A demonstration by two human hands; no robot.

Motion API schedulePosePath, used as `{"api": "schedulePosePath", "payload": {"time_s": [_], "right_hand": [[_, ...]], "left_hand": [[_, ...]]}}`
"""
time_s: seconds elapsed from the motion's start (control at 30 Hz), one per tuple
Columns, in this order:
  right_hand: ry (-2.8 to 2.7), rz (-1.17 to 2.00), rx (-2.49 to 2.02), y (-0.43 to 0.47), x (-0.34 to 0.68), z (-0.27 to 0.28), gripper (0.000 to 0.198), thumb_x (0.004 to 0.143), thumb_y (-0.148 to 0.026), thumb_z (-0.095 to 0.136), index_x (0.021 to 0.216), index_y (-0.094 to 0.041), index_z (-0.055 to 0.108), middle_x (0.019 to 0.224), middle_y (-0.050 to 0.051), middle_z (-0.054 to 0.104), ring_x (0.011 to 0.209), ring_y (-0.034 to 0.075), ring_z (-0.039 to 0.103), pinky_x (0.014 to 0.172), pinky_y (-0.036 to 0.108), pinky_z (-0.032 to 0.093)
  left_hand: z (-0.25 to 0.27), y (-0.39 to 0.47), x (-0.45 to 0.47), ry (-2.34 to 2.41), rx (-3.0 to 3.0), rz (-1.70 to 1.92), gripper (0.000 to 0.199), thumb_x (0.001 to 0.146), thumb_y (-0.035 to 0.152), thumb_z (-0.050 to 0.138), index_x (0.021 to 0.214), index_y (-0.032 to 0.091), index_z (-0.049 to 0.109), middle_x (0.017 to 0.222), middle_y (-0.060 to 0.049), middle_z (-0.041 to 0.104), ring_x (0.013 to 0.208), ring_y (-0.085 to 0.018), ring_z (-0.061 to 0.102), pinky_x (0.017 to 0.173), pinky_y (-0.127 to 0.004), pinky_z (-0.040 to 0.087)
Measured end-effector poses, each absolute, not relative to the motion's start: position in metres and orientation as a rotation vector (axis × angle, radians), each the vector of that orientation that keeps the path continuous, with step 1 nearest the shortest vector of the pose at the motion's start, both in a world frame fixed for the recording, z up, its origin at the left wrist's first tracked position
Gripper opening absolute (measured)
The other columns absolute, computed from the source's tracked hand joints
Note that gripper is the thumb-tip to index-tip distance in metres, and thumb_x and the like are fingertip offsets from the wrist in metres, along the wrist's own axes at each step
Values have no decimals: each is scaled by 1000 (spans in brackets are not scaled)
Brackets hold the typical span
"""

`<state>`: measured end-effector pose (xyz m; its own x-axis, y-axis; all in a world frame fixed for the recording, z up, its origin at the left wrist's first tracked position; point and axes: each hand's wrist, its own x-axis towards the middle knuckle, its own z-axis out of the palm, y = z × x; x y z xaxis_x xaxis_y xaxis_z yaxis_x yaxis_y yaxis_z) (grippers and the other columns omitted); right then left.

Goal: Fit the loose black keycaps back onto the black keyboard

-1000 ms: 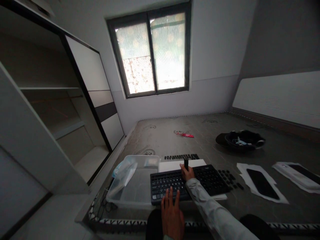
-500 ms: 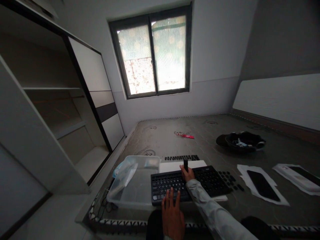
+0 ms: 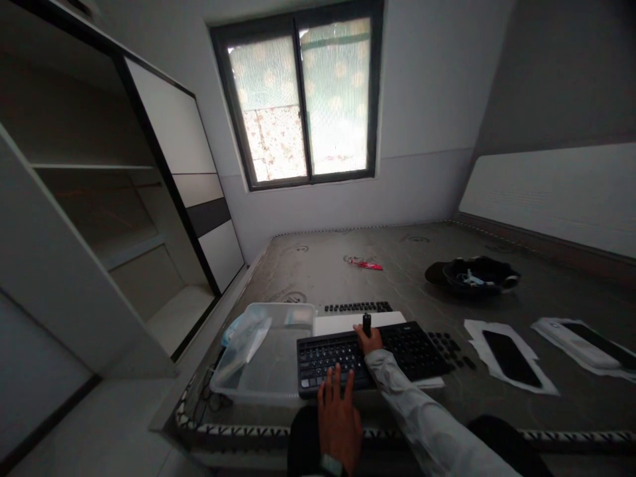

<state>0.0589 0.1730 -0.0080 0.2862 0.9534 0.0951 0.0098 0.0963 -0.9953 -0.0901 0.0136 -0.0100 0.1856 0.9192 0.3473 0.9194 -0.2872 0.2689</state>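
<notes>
A black keyboard rests on a white flat thing that shows behind it and at its front right corner. My right hand is closed around a short black handle that stands upright over the middle of the keyboard; its lower end is hidden, so I cannot tell the tool's kind. Fingers spread, my left hand lies with its fingertips on the keyboard's front edge, left of my right forearm. Loose black keycaps are scattered right of the keyboard, and more keycaps line up behind it.
A clear plastic bin with a plastic bag in it stands left of the keyboard. On the mattress lie a red packet, a dark cap, a black phone on white wrapping, and a white box.
The camera view has tipped slightly, so everything sits a little higher in the picture. Both hands keep nearly the same places at the keyboard; a band on my left wrist now shows.
</notes>
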Motion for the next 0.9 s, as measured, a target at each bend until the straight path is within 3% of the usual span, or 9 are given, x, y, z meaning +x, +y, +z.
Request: {"api": "schedulePosePath", "payload": {"time_s": [0.4, 0.6, 0.73, 0.9], "right_hand": [[-1220, 753, -1205, 159, 55, 5, 47, 54, -38, 75, 34, -23, 36, 35, -4, 33, 39, 8, 30, 45, 26, 28], [-1025, 862, -1141, 164, 57, 5, 48, 51, -50, 75, 38, -23, 37, 35, -5, 35, 37, 8, 32, 39, 24, 27], [-847, 1046, -1061, 174, 63, 4, 52, 61, -62, 62, 43, -26, 28, 31, -8, 26, 27, 6, 22, 30, 24, 19], [-754, 1228, -937, 180, 78, 9, 56, 64, -59, 62, 47, -28, 19, 27, -9, 21, 22, 7, 19, 26, 24, 19]], "left_hand": [[-14, 19, -90, -1868, -2393, -726, 67, 80, 29, 61, 142, 36, 38, 152, -2, 34, 136, -28, 33, 111, -48, 27], [-7, 15, -89, -1851, -2406, -670, 67, 81, 30, 60, 144, 35, 36, 153, -1, 31, 138, -26, 29, 112, -44, 26], [-3, 13, -90, -1863, -2443, -670, 68, 81, 28, 60, 144, 33, 35, 153, -3, 31, 139, -26, 27, 112, -45, 24], [-4, 13, -89, -1867, -2443, -685, 68, 81, 23, 58, 144, 33, 36, 153, -2, 30, 140, -26, 25, 112, -46, 24]]}}
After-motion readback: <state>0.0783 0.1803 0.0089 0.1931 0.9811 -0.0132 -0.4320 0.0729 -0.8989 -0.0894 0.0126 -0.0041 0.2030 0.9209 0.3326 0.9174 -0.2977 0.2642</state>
